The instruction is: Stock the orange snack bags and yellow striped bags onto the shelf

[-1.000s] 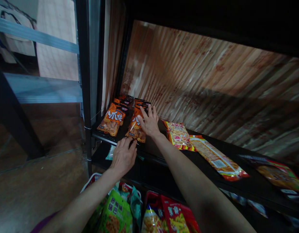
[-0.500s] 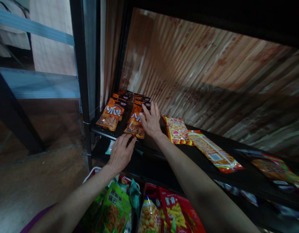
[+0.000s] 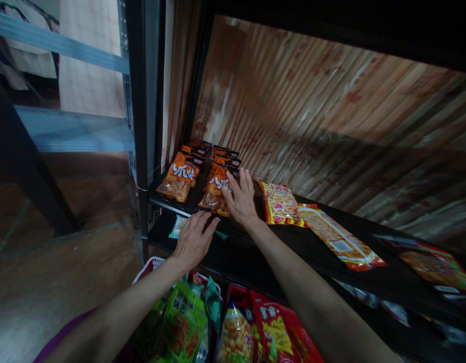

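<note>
Two rows of orange and black snack bags lie overlapping on the left end of the black shelf [image 3: 255, 237]. My right hand [image 3: 241, 199], fingers spread, rests at the right side of the front orange snack bag [image 3: 214, 194] in the right row. Below that bag, at the shelf's front edge, my left hand [image 3: 195, 237] has its fingers stretched out and grips nothing. To the left lies the front bag of the other row, an orange snack bag [image 3: 180, 176]. A yellow and red snack bag [image 3: 280, 204] lies right of my right hand.
A long noodle-like snack packet [image 3: 340, 239] and a dark packet [image 3: 425, 267] lie further right. Below stand a white basket [image 3: 151, 264] with a green snack bag [image 3: 185, 322] and a red basket [image 3: 235, 290] of snacks. A black post [image 3: 138, 126] bounds the left side.
The view has shifted slightly, so the shelf appears further right. My right hand has drawn down a little along the front orange bag. My left hand stays at the shelf edge.
</note>
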{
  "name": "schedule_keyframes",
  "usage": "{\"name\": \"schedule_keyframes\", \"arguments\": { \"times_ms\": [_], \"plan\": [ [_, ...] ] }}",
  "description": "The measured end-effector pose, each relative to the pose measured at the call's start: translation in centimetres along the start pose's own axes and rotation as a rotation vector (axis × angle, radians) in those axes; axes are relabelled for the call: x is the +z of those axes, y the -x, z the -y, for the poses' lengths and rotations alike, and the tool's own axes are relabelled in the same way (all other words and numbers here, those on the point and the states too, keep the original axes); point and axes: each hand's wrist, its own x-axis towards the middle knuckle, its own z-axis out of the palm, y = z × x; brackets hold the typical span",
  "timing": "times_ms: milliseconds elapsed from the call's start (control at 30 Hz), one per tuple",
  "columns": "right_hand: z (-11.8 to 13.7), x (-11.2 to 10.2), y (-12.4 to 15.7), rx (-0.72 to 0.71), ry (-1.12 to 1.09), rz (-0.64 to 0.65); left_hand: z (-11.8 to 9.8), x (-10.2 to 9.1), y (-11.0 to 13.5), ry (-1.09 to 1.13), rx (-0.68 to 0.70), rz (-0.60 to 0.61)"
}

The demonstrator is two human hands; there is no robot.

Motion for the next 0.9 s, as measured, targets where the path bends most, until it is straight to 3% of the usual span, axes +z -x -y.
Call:
{"name": "schedule_keyframes", "arguments": {
  "times_ms": [267, 633, 900],
  "plan": [
    [0.0, 0.8, 1.8, -0.039, -0.074, 0.012, 0.0, 0.2, -0.1, -0.006, -0.009, 0.012],
    [-0.1, 2.5, 1.0, -0.032, -0.109, -0.016, 0.3, 0.1, -0.9, 0.033, -0.051, -0.006],
    [1.4, 1.6, 1.4, -0.068, 0.043, 0.000, 0.1, 0.1, -1.2, 0.014, -0.074, 0.009]
  ]
}}
